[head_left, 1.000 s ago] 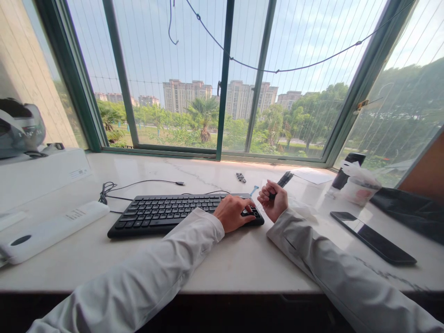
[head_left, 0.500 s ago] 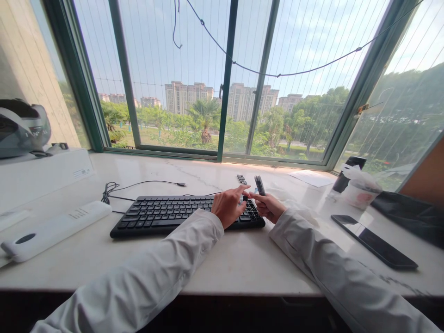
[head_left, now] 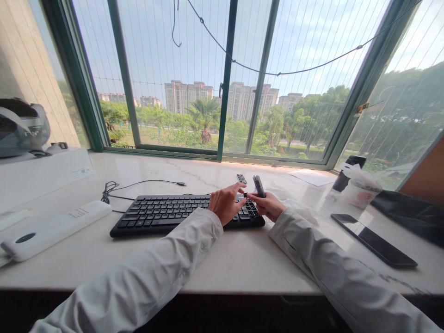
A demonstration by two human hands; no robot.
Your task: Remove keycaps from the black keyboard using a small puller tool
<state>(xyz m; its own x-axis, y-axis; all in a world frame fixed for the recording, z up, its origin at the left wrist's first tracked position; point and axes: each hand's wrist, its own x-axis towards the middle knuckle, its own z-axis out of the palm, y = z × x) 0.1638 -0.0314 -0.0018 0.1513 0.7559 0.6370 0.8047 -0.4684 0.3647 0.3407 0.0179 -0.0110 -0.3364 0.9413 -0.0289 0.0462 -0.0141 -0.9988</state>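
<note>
A black keyboard [head_left: 166, 210] lies on the white counter. Over its right end, where several keys are off, both my hands meet. At the fingertips of both sits a small black keycap [head_left: 245, 194]. My left hand [head_left: 226, 202] has its thumb and a finger curled around the keycap, index raised; the exact contact is partly hidden. My right hand [head_left: 268, 205] is closed around a dark, stubby brush-like tool [head_left: 258, 186], its tip pointing up, while its fingertips touch the keycap. Several loose keycaps [head_left: 241, 178] lie just behind the keyboard.
A coiled USB cable [head_left: 108, 189] lies behind the keyboard's left end. A white oblong device [head_left: 58, 229] is at left, a black phone [head_left: 374, 240] at right. A plastic-wrapped tub [head_left: 360, 192], a dark bottle [head_left: 348, 173] and paper [head_left: 311, 177] stand or lie at back right.
My left index finger has drawn back slightly to the left. The keycap has risen a little, and the brush-like tool has turned slightly in my right hand.
</note>
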